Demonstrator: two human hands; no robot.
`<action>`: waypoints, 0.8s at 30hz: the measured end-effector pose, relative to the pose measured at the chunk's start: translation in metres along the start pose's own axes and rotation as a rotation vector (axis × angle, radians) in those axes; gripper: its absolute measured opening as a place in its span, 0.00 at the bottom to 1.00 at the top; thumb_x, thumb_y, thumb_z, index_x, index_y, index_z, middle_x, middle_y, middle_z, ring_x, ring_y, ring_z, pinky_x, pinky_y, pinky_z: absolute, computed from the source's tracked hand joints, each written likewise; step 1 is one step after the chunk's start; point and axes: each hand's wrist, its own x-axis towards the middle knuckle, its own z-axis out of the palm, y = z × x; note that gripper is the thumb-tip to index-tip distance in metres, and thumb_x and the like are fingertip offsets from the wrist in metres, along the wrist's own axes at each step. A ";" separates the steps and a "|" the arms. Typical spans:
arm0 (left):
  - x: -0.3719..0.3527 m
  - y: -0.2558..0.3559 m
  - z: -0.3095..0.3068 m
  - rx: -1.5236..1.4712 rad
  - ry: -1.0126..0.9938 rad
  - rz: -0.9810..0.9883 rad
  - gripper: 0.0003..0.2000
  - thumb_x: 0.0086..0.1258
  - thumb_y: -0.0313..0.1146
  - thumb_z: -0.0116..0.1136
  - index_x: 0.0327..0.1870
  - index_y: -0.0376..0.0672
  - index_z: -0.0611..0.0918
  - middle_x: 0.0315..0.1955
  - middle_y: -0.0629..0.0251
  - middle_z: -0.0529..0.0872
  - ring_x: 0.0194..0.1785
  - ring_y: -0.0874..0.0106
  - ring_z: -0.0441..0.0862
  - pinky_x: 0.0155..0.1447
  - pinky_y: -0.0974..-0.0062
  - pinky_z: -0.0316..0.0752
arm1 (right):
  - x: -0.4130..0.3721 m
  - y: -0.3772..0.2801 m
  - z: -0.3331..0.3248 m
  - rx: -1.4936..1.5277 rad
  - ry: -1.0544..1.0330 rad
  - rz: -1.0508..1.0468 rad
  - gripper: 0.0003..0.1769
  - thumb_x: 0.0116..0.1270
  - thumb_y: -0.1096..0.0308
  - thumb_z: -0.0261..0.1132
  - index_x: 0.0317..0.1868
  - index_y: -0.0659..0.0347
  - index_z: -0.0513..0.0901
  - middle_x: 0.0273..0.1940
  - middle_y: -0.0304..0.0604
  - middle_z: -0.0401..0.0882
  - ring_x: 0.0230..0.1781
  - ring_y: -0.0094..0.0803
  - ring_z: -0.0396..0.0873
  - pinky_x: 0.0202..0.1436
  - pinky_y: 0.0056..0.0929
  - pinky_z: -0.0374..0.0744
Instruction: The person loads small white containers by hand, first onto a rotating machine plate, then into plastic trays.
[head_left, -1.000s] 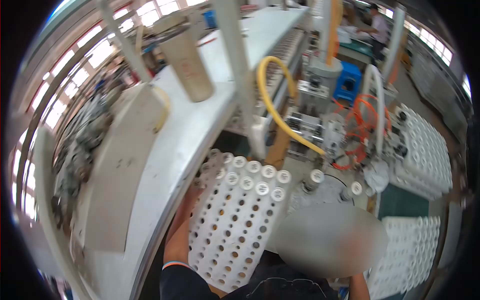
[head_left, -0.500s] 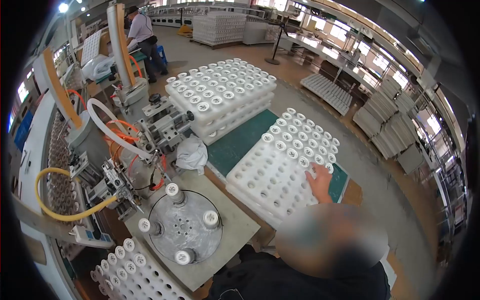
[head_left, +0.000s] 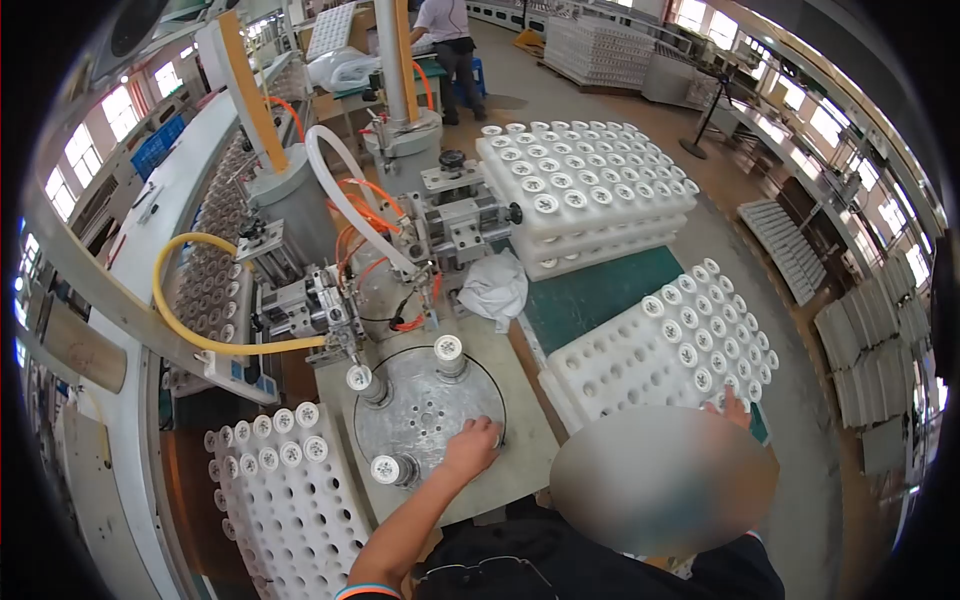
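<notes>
My left hand [head_left: 474,447] reaches over the right side of the round metal turntable [head_left: 425,436]. Its fingers are curled round a white round-topped part, mostly hidden under them. Other white round-topped parts stand upright in holders on the turntable: one at the back [head_left: 448,348], one at the left [head_left: 360,378] and one at the front [head_left: 385,469]. My right hand [head_left: 735,408] is at the near right edge of a white foam tray [head_left: 610,372]. Its fingers close round a similar white part there; a blurred patch covers some of the hand.
Pneumatic fixtures [head_left: 315,305] with hoses stand behind and left of the turntable. A partly filled tray [head_left: 300,520] lies at lower left. Stacked full trays [head_left: 600,225] stand on the green table [head_left: 575,300], near a white cloth [head_left: 494,290]. A person [head_left: 445,45] stands farther back.
My left hand has come into view and onto the turntable's right-hand part. The camera view has swung left, so the scene sits farther right. My right hand remains at the tray's near right side.
</notes>
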 end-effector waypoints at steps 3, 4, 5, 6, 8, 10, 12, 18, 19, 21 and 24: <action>0.004 -0.002 -0.009 0.026 -0.098 0.024 0.27 0.49 0.33 0.68 0.55 0.48 0.75 0.48 0.58 0.74 0.53 0.54 0.73 0.52 0.60 0.74 | 0.016 -0.062 -0.058 0.287 0.111 0.037 0.32 0.56 0.61 0.69 0.62 0.57 0.72 0.45 0.50 0.76 0.44 0.46 0.75 0.49 0.42 0.70; -0.003 0.003 -0.024 0.001 -0.023 0.012 0.23 0.51 0.31 0.65 0.52 0.48 0.76 0.46 0.59 0.76 0.52 0.55 0.74 0.50 0.60 0.75 | 0.011 -0.096 -0.058 0.429 0.011 -0.017 0.32 0.58 0.65 0.68 0.63 0.59 0.70 0.48 0.48 0.77 0.46 0.45 0.74 0.54 0.40 0.69; -0.010 0.006 -0.035 -0.025 0.055 0.001 0.19 0.53 0.28 0.62 0.49 0.48 0.77 0.44 0.60 0.77 0.50 0.56 0.75 0.47 0.59 0.76 | 0.000 -0.140 -0.059 0.684 -0.041 -0.134 0.32 0.56 0.66 0.69 0.62 0.59 0.71 0.49 0.45 0.77 0.47 0.43 0.74 0.56 0.41 0.68; -0.015 0.005 -0.042 -0.020 0.056 0.005 0.19 0.53 0.28 0.62 0.49 0.48 0.77 0.44 0.60 0.77 0.50 0.56 0.75 0.47 0.59 0.76 | -0.012 -0.183 -0.053 0.699 -0.209 -0.233 0.31 0.53 0.68 0.70 0.59 0.58 0.73 0.50 0.43 0.77 0.48 0.41 0.74 0.58 0.40 0.68; -0.028 0.001 -0.048 -0.030 0.069 -0.188 0.17 0.53 0.27 0.59 0.47 0.48 0.78 0.36 0.62 0.79 0.42 0.58 0.78 0.43 0.60 0.76 | -0.036 -0.268 -0.052 0.856 -0.402 -0.377 0.28 0.52 0.64 0.71 0.56 0.54 0.77 0.46 0.43 0.77 0.45 0.40 0.75 0.54 0.37 0.68; -0.046 -0.010 -0.054 -0.042 0.205 -0.241 0.16 0.54 0.28 0.58 0.46 0.47 0.79 0.34 0.62 0.79 0.40 0.59 0.79 0.42 0.61 0.76 | -0.069 -0.326 -0.004 0.731 -0.339 -0.736 0.33 0.52 0.57 0.71 0.60 0.49 0.73 0.40 0.41 0.75 0.42 0.39 0.74 0.46 0.39 0.68; -0.054 -0.016 -0.061 -0.067 0.322 -0.295 0.15 0.54 0.28 0.58 0.45 0.47 0.79 0.31 0.62 0.79 0.37 0.60 0.80 0.41 0.61 0.76 | -0.090 -0.351 0.016 0.692 -0.282 -0.891 0.35 0.52 0.57 0.71 0.62 0.48 0.71 0.41 0.42 0.75 0.42 0.39 0.75 0.45 0.39 0.68; -0.050 -0.009 -0.085 -0.174 0.392 -0.386 0.15 0.55 0.31 0.60 0.46 0.47 0.80 0.37 0.62 0.81 0.40 0.63 0.81 0.42 0.64 0.76 | -0.114 -0.353 -0.017 0.618 -0.528 -0.885 0.40 0.52 0.55 0.71 0.66 0.47 0.67 0.43 0.43 0.75 0.43 0.40 0.76 0.46 0.42 0.68; -0.045 -0.011 -0.082 -0.143 0.327 -0.373 0.18 0.55 0.33 0.62 0.49 0.48 0.79 0.39 0.62 0.80 0.41 0.62 0.81 0.43 0.64 0.76 | -0.117 -0.345 -0.024 0.709 -0.589 -0.798 0.38 0.53 0.56 0.71 0.65 0.49 0.69 0.43 0.44 0.76 0.43 0.41 0.76 0.47 0.43 0.68; -0.035 -0.009 -0.074 -0.119 0.260 -0.364 0.21 0.54 0.34 0.64 0.52 0.48 0.77 0.42 0.62 0.80 0.41 0.62 0.81 0.43 0.64 0.77 | -0.116 -0.324 -0.024 0.793 -0.656 -0.708 0.36 0.53 0.57 0.71 0.63 0.50 0.70 0.42 0.46 0.78 0.42 0.42 0.76 0.48 0.44 0.69; -0.015 0.006 -0.048 0.051 0.058 -0.216 0.36 0.49 0.39 0.71 0.63 0.55 0.69 0.50 0.60 0.76 0.45 0.58 0.81 0.44 0.61 0.78 | -0.106 -0.290 -0.008 0.877 -0.895 -0.355 0.29 0.56 0.59 0.68 0.59 0.55 0.75 0.38 0.48 0.79 0.41 0.45 0.77 0.49 0.45 0.69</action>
